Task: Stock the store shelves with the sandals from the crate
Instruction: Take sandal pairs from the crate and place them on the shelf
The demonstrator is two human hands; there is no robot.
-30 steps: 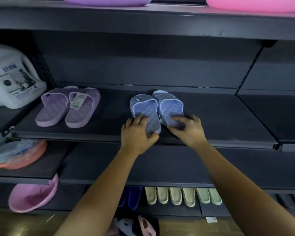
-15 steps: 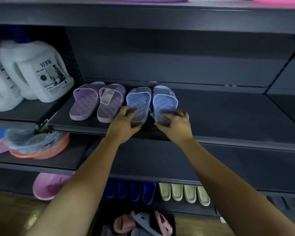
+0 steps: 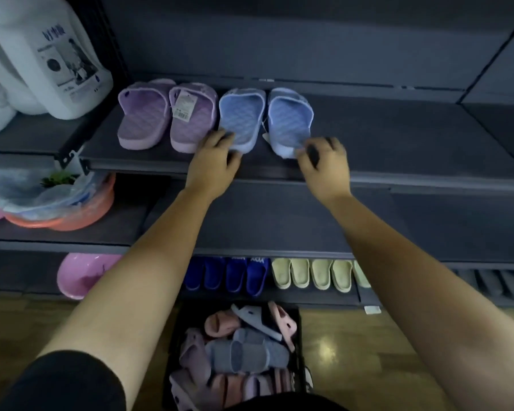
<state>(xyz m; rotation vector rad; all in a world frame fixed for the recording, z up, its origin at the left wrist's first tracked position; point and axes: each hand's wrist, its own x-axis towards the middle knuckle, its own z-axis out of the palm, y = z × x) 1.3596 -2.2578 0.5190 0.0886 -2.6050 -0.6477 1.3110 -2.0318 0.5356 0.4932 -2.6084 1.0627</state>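
Sitting nearest on the floor, the crate (image 3: 174, 345) holds jumbled sandals (image 3: 244, 354). Above it, at the shelf's (image 3: 398, 143) front edge, the left hand (image 3: 214, 164) pinches the heel of the left blue sandal (image 3: 241, 120), fingers curled over it and thumb beneath. The right hand (image 3: 324, 164) curls blurred fingers at the heel of the right blue sandal (image 3: 290, 120); whether they grip it cannot be told. Both sandals lie flat just beside the purple pair (image 3: 143, 120), with bare shelf stretching rightward.
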